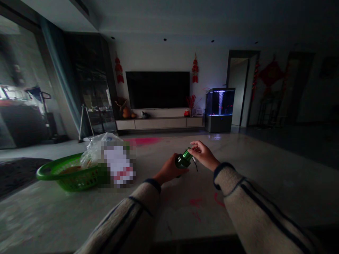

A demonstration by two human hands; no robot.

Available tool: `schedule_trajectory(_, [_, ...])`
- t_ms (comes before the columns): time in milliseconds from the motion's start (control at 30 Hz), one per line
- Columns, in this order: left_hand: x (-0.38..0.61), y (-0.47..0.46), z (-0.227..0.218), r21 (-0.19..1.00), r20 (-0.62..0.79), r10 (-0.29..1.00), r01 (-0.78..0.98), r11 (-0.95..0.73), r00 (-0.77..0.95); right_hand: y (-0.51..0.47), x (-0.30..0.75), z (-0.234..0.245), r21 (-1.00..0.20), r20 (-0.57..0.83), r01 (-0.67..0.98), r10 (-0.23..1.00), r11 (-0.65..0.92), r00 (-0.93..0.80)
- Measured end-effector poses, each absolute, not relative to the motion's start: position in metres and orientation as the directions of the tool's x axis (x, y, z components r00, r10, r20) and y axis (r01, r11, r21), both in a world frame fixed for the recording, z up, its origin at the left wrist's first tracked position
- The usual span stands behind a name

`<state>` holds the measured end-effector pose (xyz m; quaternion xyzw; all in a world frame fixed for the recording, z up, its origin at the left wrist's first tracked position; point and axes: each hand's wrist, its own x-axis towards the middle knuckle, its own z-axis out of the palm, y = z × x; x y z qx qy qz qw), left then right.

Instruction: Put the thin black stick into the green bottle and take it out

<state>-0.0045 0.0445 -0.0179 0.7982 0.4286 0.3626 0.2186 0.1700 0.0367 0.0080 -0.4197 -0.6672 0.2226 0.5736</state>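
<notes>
A shiny green metallic cylinder sits in my left hand, whose fingers wrap around its lower part. My right hand pinches its upper end between the fingertips. A thin dark cord hangs from the cylinder beside my right hand. Left of my hands, a green plastic basket holds a clear plastic bag. A pixelated white package stands against the basket, its details blurred out. Both sleeves are cream with dark stripes.
My forearms rest above a pale stone tabletop with reddish light patches. Across the room stand a wall-mounted television, a low cabinet with ornaments, and a lit aquarium. A doorway opens at the right.
</notes>
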Motion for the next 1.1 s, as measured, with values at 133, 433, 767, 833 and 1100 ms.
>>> schedule_trajectory(133, [-0.0056, 0.0449, -0.018, 0.657, 0.394, 0.84, 0.525, -0.541, 0.372, 0.0348, 0.1705, 0.0106, -0.799, 0.559, 0.256, 0.829, 0.544, -0.018])
schedule_trajectory(433, [-0.005, 0.0415, -0.0144, 0.657, 0.394, 0.841, 0.526, -0.539, 0.371, 0.0327, 0.1727, 0.0137, -0.844, 0.503, 0.215, 0.864, 0.49, 0.004])
schedule_trajectory(767, [-0.0061, 0.0455, -0.0179, 0.658, 0.387, 0.844, 0.53, -0.535, 0.371, 0.0325, 0.172, 0.0145, -0.823, 0.539, 0.205, 0.843, 0.529, -0.012])
schedule_trajectory(833, [-0.0063, 0.046, -0.0181, 0.663, 0.391, 0.837, 0.514, -0.545, 0.383, 0.0342, 0.1723, 0.0136, -0.815, 0.555, 0.192, 0.832, 0.547, -0.013])
schedule_trajectory(1100, [-0.0055, 0.0454, -0.0173, 0.656, 0.378, 0.844, 0.533, -0.535, 0.381, 0.0412, 0.1719, 0.0084, -0.788, 0.584, 0.257, 0.811, 0.56, 0.023])
